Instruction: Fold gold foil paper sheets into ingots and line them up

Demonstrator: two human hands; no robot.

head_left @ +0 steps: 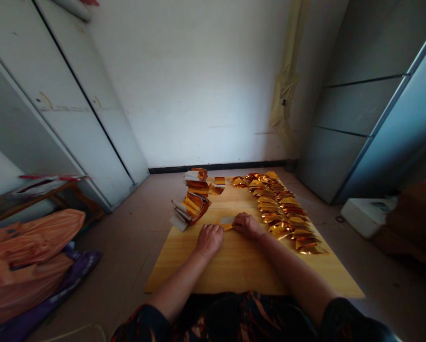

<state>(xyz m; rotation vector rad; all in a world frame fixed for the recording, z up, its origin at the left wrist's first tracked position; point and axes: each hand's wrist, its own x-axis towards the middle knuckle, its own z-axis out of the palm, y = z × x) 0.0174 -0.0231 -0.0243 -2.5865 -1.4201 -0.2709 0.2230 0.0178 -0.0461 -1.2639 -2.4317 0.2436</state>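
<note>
Between my hands, low over the middle of the wooden board, is a sheet of gold foil paper with a pale grey face showing and a gold edge turned up toward me. My left hand has its fingers closed on the sheet's left end. The right end is pinched by my right hand. Ahead of my left hand lie stacks of flat gold paper, grey on the back. Rows of folded gold paper pieces run down the board's right side.
A grey cabinet stands at the left and a refrigerator at the right. Orange and purple bags lie on the left floor. A white box sits at the right. Behind the board rises a white wall.
</note>
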